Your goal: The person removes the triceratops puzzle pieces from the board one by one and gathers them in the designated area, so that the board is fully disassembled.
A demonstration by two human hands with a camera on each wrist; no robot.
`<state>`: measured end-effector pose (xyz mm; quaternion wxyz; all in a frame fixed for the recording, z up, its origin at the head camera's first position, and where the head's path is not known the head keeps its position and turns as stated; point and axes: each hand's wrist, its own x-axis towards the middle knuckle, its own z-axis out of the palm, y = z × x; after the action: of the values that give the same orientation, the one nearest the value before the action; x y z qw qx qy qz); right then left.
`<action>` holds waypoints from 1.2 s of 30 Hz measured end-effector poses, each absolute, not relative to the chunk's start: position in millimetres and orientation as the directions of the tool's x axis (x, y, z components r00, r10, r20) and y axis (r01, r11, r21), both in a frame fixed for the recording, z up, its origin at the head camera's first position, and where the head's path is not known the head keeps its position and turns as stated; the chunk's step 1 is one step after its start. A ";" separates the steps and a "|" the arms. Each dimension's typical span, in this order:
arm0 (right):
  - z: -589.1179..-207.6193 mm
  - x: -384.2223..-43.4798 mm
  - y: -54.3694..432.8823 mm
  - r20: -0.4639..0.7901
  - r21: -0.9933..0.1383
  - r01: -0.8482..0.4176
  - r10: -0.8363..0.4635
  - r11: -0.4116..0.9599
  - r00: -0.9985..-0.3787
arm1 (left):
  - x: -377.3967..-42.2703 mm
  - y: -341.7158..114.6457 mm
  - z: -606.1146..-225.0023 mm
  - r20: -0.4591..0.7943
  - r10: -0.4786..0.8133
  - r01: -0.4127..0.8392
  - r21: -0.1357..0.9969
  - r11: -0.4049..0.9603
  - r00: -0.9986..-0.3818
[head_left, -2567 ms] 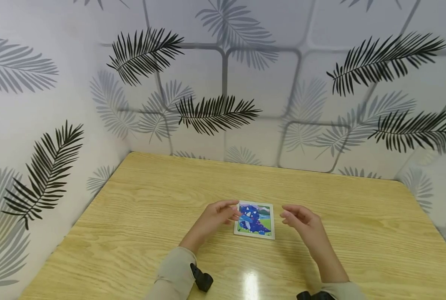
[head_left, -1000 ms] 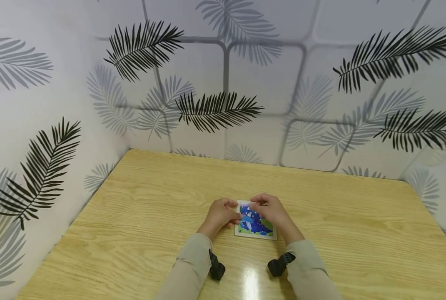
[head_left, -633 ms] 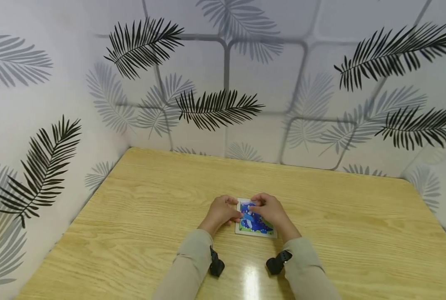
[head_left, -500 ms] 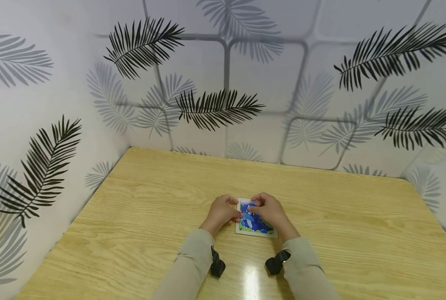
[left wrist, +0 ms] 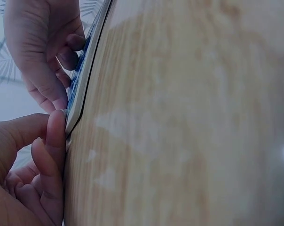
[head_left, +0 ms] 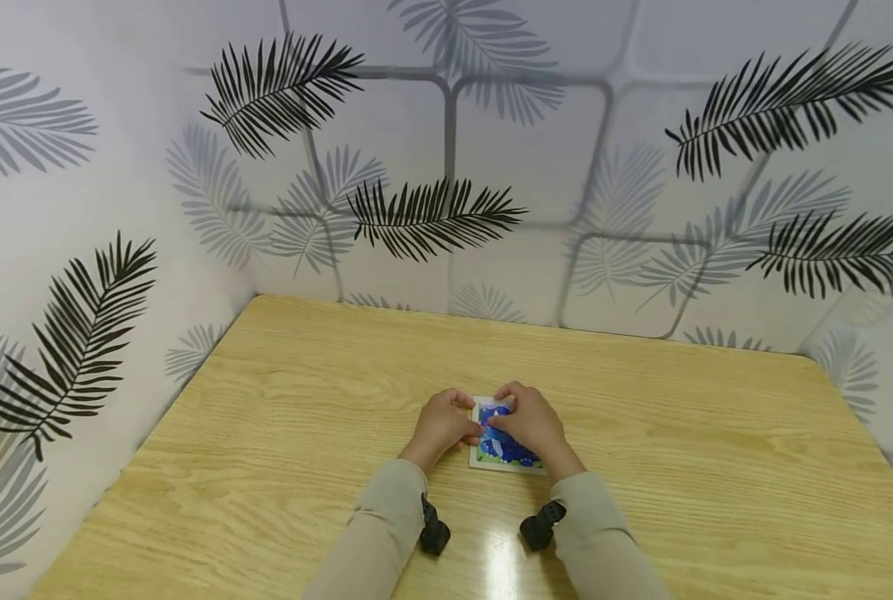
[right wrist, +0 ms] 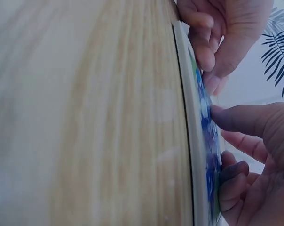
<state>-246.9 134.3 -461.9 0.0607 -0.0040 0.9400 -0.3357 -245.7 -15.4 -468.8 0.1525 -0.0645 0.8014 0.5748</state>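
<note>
A small square picture puzzle point(head_left: 504, 452) lies flat on the table, showing a blue horned dinosaur inside a pale border. At its left border is my left hand point(head_left: 440, 427); thumb and fingers hold the edge near the upper left corner. My right hand point(head_left: 534, 422) reaches over the puzzle's right half and hides part of the picture. In the right wrist view, the right thumb point(right wrist: 229, 116) touches the picture's surface, while the other fingers bend beside it. Whether that hand pinches a single piece cannot be made out. The left wrist view shows the board point(left wrist: 81, 89) edge-on, low against the tabletop.
The wood-grain table point(head_left: 303, 400) extends on all sides of the puzzle. A wall point(head_left: 521, 167) with leaf patterns rises behind the table and along its left side. Black wrist cameras point(head_left: 434, 533) are strapped to both forearms.
My right hand has come in from the right onto the puzzle, and its thumb has since shifted slightly left across the picture. My left hand stays by the left border.
</note>
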 end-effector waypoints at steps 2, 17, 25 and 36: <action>-459.9 -246.2 133.1 -0.120 -0.626 0.035 -0.052 0.779 -0.991 | -245.5 -15.5 -469.0 -0.321 0.071 -0.280 0.898 0.338 -0.944; -454.4 -248.8 133.2 -0.128 -0.612 0.014 -0.081 0.791 -0.988 | -245.2 -15.3 -464.6 -0.307 0.083 -0.264 0.904 0.335 -0.948; -455.2 -246.6 136.8 -0.140 -0.663 0.016 -0.103 0.749 -0.985 | -245.0 -14.6 -469.4 -0.308 0.082 -0.264 0.903 0.339 -0.948; -457.5 -247.8 133.1 -0.139 -0.587 0.015 -0.083 0.810 -0.987 | -245.4 -14.1 -470.5 -0.303 0.089 -0.258 0.906 0.335 -0.949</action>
<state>-247.8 133.1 -457.5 0.0791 -0.0180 0.9479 -0.3081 -245.4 -14.1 -470.5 0.1512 -0.0524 0.8030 0.5741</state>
